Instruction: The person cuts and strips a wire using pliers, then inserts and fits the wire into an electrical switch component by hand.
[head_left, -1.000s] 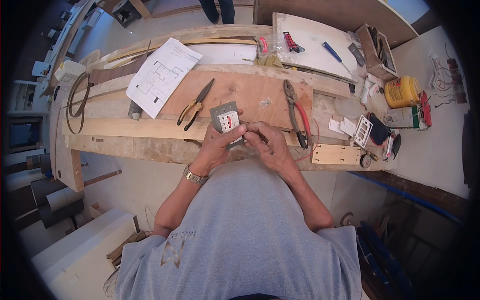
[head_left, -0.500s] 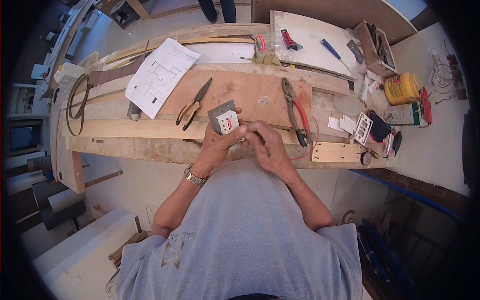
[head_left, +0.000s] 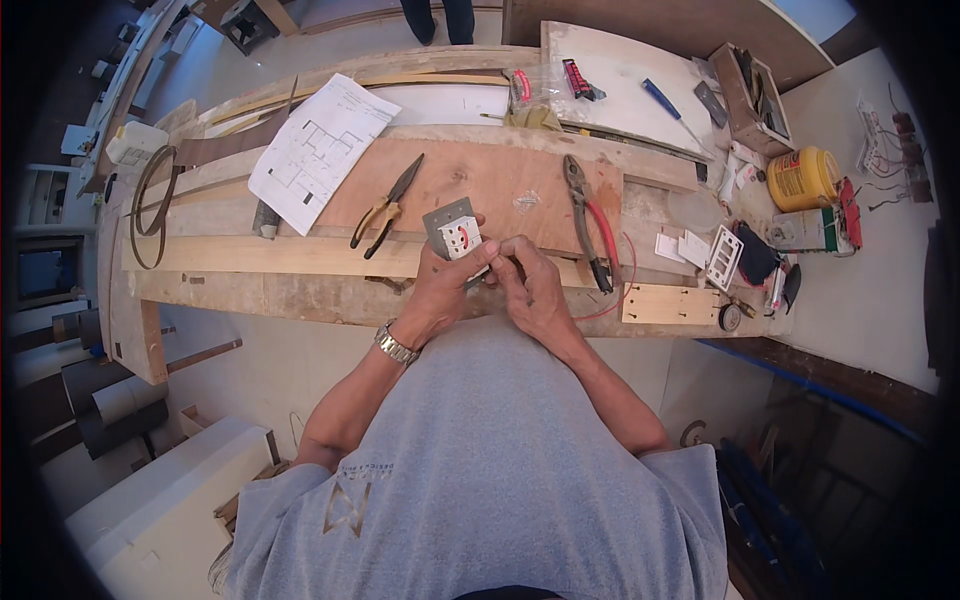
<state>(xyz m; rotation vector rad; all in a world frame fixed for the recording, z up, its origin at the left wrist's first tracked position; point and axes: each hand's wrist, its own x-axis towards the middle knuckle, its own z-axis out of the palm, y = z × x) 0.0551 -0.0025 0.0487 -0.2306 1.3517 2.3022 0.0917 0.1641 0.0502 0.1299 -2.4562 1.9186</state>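
Note:
In front of my chest my left hand point(head_left: 447, 285) grips an electrical socket module point(head_left: 463, 238): white modules with a short loop of red wire, set against a grey plate. Its thumb presses the lower right side of the white part. My right hand point(head_left: 532, 285) meets it there, thumb and fingers pinched together at the module's edge; whatever lies between them is too small to make out. Beyond my hands, long-nose pliers point(head_left: 390, 205) with yellow-black handles rest on a plywood board point(head_left: 470, 185). Combination pliers point(head_left: 592, 220) with a red handle lie to the right.
A printed floor plan point(head_left: 320, 150) lies at the back left. On the right are a white cover frame point(head_left: 724, 257), a yellow tub point(head_left: 803, 180), a wooden box point(head_left: 750, 100) and a blue screwdriver point(head_left: 670, 110). A thin red wire point(head_left: 630, 270) curls near the bench's front edge.
The socket module has shifted slightly right and turned a little in my left hand. My right fingers remain pinched at its edge.

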